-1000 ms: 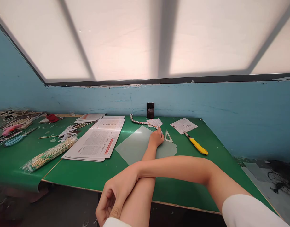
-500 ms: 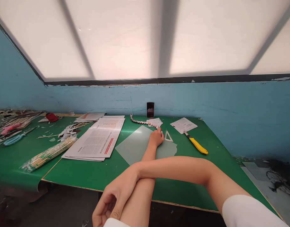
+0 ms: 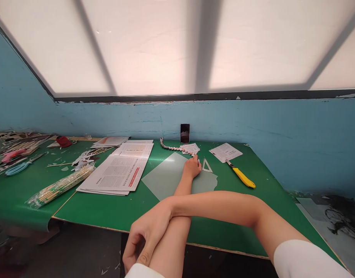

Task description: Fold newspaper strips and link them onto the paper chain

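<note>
My left hand (image 3: 192,166) lies over a translucent sheet (image 3: 163,175) on the green table, its fingers closed on something small that I cannot make out. A chain of folded paper (image 3: 173,148) runs up to its fingertips. My right arm crosses over the left one. Loosely curled, my right hand (image 3: 151,227) rests on the left forearm near the white sleeve; no object shows in it. Just right of my left hand is a clear set square (image 3: 207,166). Small paper pieces (image 3: 191,148) lie behind the fingers.
A yellow-handled cutter (image 3: 243,178) touches a printed paper (image 3: 225,151) at right. Left are newspapers (image 3: 116,170), bagged sticks (image 3: 61,186), blue-handled scissors (image 3: 18,168) and paper scraps (image 3: 85,158). A phone (image 3: 185,133) leans on the blue wall. The table's front edge (image 3: 226,250) passes beneath my arms.
The view has shifted slightly. My right hand sits a little further right in the picture, still curled on the left forearm. My left hand remains at the end of the paper chain.
</note>
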`<state>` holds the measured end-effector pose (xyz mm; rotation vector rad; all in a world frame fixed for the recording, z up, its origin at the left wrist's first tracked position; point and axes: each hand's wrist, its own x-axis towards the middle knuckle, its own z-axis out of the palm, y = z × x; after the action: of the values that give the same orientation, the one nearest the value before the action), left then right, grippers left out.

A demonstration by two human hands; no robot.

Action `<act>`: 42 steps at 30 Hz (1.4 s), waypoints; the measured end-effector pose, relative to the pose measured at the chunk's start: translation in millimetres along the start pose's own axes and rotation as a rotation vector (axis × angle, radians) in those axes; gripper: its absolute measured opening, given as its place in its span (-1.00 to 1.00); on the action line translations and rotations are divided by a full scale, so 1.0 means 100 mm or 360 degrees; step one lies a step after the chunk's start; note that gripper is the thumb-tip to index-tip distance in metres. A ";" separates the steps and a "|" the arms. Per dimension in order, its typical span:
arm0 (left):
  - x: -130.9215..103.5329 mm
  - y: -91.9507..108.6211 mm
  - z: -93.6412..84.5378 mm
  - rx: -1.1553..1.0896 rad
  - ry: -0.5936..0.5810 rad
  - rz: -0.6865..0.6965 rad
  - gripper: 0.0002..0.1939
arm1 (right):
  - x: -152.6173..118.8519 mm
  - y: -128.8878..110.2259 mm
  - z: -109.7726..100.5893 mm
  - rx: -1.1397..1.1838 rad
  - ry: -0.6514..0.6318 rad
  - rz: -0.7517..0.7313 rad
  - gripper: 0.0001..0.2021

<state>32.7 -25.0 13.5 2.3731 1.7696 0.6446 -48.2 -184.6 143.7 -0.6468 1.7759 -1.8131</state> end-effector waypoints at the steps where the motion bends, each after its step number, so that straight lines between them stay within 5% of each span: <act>1: 0.00 0.00 0.00 0.0001 0.0000 -0.0003 -0.78 | -0.03 -0.02 0.03 -0.0009 0.0062 0.0023 -0.65; 6: 0.00 0.00 0.01 -0.0010 -0.0023 -0.0012 -0.74 | -0.12 -0.12 0.13 -0.0102 0.0312 0.0142 -0.58; 21: -0.01 -0.02 0.02 -0.0025 -0.0008 -0.0013 -0.71 | -0.24 -0.06 0.07 -0.0026 0.0507 -0.0061 -0.55; 26: -0.04 -0.01 0.00 -0.0027 -0.0070 -0.0094 -0.73 | -0.60 0.27 -0.23 -0.0880 0.1495 0.0152 -0.50; 30: 0.01 0.03 0.01 0.0009 -0.0122 -0.0180 -0.71 | -1.15 0.64 -0.58 -0.1939 0.2051 0.0676 -0.58; 36: 0.11 -0.02 -0.01 0.0038 -0.0270 -0.0183 -0.62 | -1.72 0.92 -0.98 -0.2311 0.2578 0.0799 -0.53; 42: 0.07 -0.07 -0.01 0.0010 -0.0259 -0.0055 -0.57 | -2.36 0.81 -1.32 -0.1769 0.3425 0.1378 -0.64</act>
<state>28.2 -16.5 13.8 2.3196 1.7422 0.4289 44.9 69.1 64.0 2.3348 3.0313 -0.0982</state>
